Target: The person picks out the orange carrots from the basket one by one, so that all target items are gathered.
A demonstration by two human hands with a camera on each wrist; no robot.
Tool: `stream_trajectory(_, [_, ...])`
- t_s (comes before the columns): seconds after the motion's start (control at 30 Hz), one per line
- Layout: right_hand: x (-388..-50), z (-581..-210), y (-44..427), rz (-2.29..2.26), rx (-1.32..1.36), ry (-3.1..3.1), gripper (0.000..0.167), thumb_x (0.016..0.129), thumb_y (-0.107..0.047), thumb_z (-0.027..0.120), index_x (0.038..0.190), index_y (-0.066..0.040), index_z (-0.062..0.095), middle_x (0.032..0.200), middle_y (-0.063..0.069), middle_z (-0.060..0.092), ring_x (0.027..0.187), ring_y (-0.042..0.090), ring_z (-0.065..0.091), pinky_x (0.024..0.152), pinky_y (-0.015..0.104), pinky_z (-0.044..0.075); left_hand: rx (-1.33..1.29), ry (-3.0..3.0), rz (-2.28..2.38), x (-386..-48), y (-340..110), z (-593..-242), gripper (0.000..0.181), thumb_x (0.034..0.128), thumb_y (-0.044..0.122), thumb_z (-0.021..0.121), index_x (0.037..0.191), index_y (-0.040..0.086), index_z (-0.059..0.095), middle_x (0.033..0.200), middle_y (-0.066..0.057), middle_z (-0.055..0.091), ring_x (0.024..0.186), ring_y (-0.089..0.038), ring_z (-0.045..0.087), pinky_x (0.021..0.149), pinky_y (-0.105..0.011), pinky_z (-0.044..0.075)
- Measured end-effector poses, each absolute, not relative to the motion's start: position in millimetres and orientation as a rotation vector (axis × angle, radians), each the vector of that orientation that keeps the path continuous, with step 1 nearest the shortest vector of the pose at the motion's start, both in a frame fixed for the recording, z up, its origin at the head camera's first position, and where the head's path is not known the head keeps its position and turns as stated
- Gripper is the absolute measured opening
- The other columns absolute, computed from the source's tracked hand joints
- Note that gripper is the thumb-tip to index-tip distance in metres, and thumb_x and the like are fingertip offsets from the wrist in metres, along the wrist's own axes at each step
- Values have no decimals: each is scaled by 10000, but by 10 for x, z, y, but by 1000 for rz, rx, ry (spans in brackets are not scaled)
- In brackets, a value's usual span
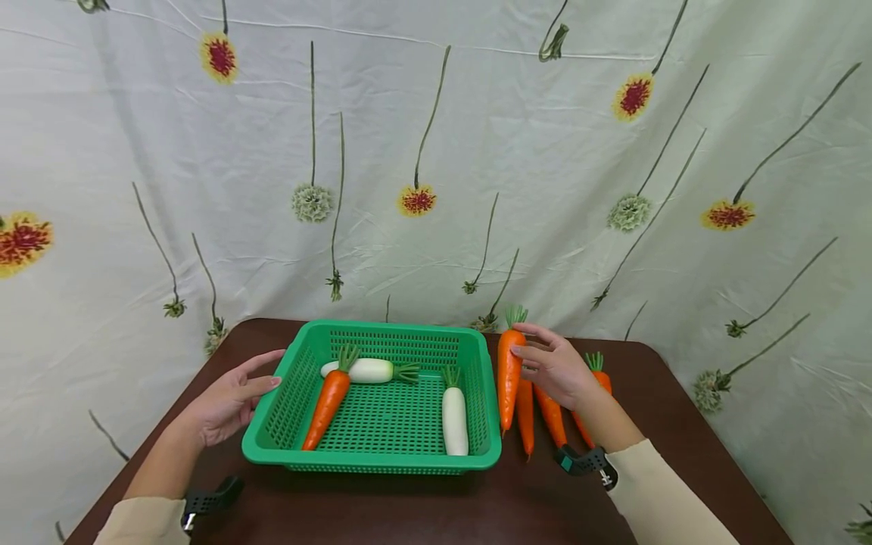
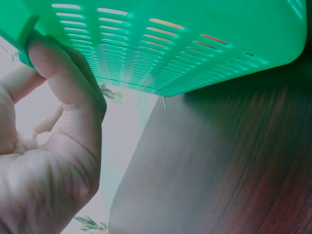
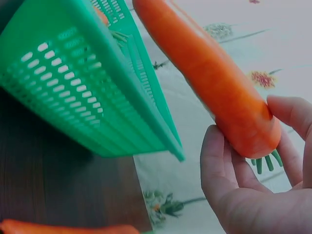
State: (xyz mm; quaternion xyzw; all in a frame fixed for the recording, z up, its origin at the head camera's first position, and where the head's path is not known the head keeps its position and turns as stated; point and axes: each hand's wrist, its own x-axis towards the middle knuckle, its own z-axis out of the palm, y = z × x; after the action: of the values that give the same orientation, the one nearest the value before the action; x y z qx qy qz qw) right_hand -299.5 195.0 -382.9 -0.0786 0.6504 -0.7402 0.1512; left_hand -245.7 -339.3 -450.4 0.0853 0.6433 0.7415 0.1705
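My right hand (image 1: 555, 367) grips an orange carrot (image 1: 509, 371) near its leafy top, just right of the green plastic basket (image 1: 371, 460). In the right wrist view the thumb and fingers pinch the thick end of this carrot (image 3: 214, 78), clear of the basket wall (image 3: 63, 83). At the basket's left side, my left hand (image 1: 228, 397) holds the rim; the left wrist view shows its digits (image 2: 68, 83) against the rim. Inside the basket lie a carrot (image 1: 329, 405), a white radish (image 1: 371, 370) lying crosswise, and another white radish (image 1: 454, 420) on the right.
Several more carrots (image 1: 550, 416) lie on the dark brown table (image 1: 381, 507) under and beside my right forearm. A white cloth (image 1: 381, 257) with printed flowers hangs behind the table. Each wrist wears a black strap (image 1: 586, 460).
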Motion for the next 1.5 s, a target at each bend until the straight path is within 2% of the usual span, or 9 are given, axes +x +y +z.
stream_trajectory(0.17, [-2974,-3863,2148,-2117,-242,1918,594,1002,-110,663,1536,-80,406,1182,-29,662,934,138,682,865,314,605,251,1813,2119,-2457,-3391,-4516,623,1094,121,476,1605,169,123,1197,-23,751,1016,-252,770,860,-488,624])
stream_trajectory(0.4, [-2985,-3933,2403,-2183,-230,1922,445,993,-80,670,1410,-96,516,1111,-45,730,948,136,713,853,294,624,187,1866,2099,-2465,-3392,-4524,691,1088,148,503,1626,142,69,1174,-6,755,1006,-253,772,864,-512,616])
stream_trajectory(0.73, [-2966,-4062,2816,-2149,-144,2067,532,988,-120,688,1492,-114,517,1133,-105,700,1000,88,696,872,238,605,153,1880,2102,-2471,-3373,-4536,719,1081,158,524,1634,145,65,1177,14,748,1008,-229,769,874,-489,623])
stream_trajectory(0.9, [-2977,-4168,3033,-2173,-87,2091,451,987,-119,689,1425,-181,598,1096,-132,728,974,77,710,845,246,615,137,1896,2096,-2474,-3377,-4546,718,1081,169,527,1636,151,71,1172,26,745,1006,-224,770,874,-477,625])
stream_trajectory(1.13, [-2995,-4293,3323,-2214,-79,2129,412,990,-122,686,1390,-180,607,1071,-137,741,968,59,721,838,235,619,129,1906,2094,-2475,-3382,-4550,711,1082,180,527,1637,164,83,1172,21,748,1003,-229,772,873,-485,623])
stream_trajectory(1.5, [-3027,-4507,3565,-2381,109,2141,326,970,-123,713,1275,-232,673,979,-161,748,898,22,711,779,191,615,119,1898,2093,-2465,-3379,-4556,722,1080,188,534,1638,167,77,1171,25,745,1007,-223,769,879,-487,624])
